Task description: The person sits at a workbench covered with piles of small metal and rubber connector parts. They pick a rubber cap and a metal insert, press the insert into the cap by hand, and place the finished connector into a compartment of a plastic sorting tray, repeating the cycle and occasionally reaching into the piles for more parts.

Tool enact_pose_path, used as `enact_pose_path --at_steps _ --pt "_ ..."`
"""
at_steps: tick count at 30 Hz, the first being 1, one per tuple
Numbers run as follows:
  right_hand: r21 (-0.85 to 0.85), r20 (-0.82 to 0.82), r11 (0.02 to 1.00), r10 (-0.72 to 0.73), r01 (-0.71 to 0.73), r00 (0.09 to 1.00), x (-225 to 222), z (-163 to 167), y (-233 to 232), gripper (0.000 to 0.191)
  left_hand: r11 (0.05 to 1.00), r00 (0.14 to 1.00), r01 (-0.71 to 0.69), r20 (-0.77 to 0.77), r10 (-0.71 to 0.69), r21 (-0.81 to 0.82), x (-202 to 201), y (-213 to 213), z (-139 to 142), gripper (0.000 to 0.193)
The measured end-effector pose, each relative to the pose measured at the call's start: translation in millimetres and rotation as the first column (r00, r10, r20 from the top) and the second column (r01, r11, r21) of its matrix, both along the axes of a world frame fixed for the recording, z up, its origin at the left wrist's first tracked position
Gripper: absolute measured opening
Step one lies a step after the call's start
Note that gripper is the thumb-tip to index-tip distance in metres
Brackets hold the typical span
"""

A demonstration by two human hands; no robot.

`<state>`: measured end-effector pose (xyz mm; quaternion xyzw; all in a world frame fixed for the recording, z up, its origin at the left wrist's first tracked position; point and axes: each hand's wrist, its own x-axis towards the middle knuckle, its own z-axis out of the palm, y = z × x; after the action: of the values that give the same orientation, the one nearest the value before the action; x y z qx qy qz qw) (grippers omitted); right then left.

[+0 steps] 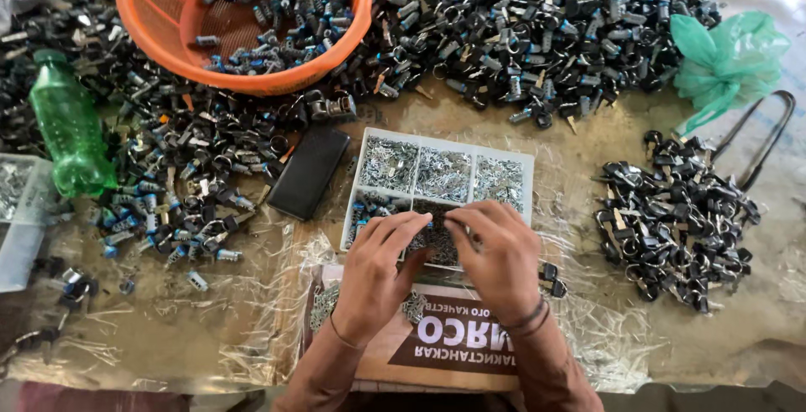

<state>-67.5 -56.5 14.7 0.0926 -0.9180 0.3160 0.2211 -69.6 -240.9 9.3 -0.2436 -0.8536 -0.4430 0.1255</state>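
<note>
Hands meet over the near edge of a white plastic compartment tray (pixel 527 179) in the head view, and everything else can be placed from that tray. The left hand (pixel 378 271) and the right hand (pixel 497 259) lie side by side, fingertips (pixel 420 221) drawn together and almost touching over the tray's near middle compartment, pinched on something too small to make out — whether a piece is actually gripped cannot be told. The tray's far three compartments hold small silvery metal parts, and the near left one holds pieces with blue tips. Just left of the tray lies a black rectangular phone (pixel 308 172), face down. Beyond the tray to the left stands a round orange plastic basket (pixel 149 1) partly filled with small dark cylinder locks with blue ends, and a great loose heap of dark metal lock parts (pixel 520 34) spreads across the surface behind the tray. Right of the tray sits a separate pile of black-headed keys (pixel 676 223), and further right and back, a crumpled green plastic bag (pixel 726 59). Far left of the tray a green plastic bottle (pixel 69 131) lies on its side. On the near side of the tray, under the wrists, rests a brown printed cardboard box (pixel 457 346).
</note>
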Motion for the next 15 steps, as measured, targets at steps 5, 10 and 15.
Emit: enact_pose_path --at_steps 5,10,15 --pt "-0.577 0.329 0.814 0.157 0.067 0.931 10 -15 7 0.009 0.999 0.999 -0.032 -0.026 0.033 0.037 7 3 -2 0.046" --pt "-0.723 0.397 0.688 0.342 0.061 0.852 14 -25 11 0.009 0.995 0.999 -0.035 -0.031 0.038 0.095 12 3 1 0.049" --pt "-0.755 0.378 0.655 0.397 0.031 0.836 16 -28 18 0.008 0.993 0.999 -0.015 -0.046 0.020 0.116 14 3 4 0.047"
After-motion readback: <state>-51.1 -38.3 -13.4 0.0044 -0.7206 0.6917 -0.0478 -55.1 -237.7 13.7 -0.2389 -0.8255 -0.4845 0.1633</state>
